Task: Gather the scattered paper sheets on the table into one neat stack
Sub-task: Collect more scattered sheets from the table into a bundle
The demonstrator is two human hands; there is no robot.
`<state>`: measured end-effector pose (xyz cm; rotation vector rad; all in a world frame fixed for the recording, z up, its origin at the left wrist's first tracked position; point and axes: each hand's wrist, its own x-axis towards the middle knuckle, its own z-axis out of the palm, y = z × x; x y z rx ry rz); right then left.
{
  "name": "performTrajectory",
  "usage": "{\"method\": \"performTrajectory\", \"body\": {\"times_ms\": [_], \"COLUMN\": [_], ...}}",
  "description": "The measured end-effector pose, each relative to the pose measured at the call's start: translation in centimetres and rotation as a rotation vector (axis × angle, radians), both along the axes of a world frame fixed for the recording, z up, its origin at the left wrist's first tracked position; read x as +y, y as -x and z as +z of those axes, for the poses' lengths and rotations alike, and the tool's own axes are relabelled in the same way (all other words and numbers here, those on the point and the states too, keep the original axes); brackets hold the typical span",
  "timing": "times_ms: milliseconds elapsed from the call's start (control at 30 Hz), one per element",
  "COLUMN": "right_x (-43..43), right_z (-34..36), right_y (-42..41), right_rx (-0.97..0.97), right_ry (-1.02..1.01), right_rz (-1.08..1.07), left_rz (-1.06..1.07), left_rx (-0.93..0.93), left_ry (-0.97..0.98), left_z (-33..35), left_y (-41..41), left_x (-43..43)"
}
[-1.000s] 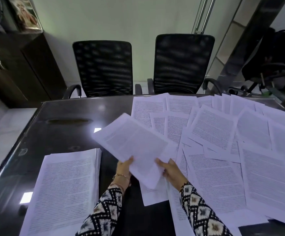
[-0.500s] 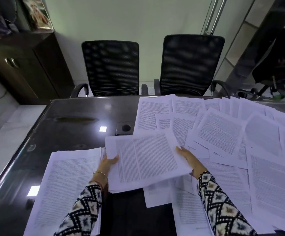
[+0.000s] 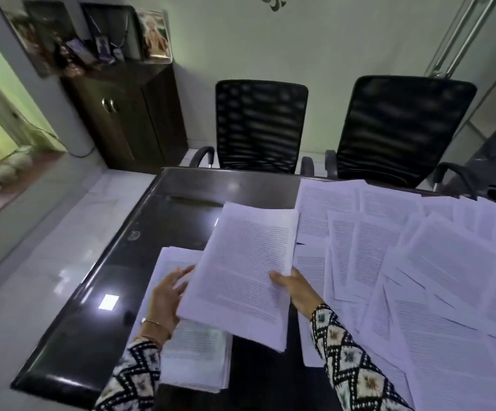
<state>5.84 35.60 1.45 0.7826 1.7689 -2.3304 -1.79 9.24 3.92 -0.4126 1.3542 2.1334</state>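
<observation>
The right hand (image 3: 297,287) pinches 1 bundle (image 3: 246,268) of sheets at its right edge, thumb on top; the left hand (image 3: 166,295) is spread at the bundle's left edge, and I cannot tell whether it touches. The 1 stack (image 3: 193,357) lies near-left on the table (image 3: 98,292), below and left of the bundle and nearer the left hand, with both long axes running near to far. Loose sheets (image 3: 418,262) overlap to the right, too many to count.

Tilted bundle (image 3: 242,271) over stack (image 3: 194,361) — loose sheets (image 3: 448,262)

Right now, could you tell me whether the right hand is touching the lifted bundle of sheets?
Touching. The head view shows the right hand pinching the right edge of the lifted bundle, with its thumb lying on the top sheet.
</observation>
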Motion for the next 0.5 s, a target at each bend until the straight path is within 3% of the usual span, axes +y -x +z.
{"method": "performTrajectory", "body": {"times_ms": [167, 333, 500], "right_x": [-7.0, -12.7, -14.2], "right_z": [-1.8, -3.4, -3.4], "right_y": [1.4, 0.4, -0.1], "right_rx": [0.009, -0.104, -0.227], "right_ry": [-0.102, -0.508, -0.88], "right_rz": [0.113, -0.016, 0.112], "left_rz": [-0.249, -0.366, -0.393], "left_rx": [0.208, 0.324, 0.469], "left_ry": [0.377, 0.967, 1.281], "left_z": [-1.1, -5.6, -6.0], "left_y": [1.1, 1.0, -0.6], "left_x": [-5.3, -8.3, -9.0]}}
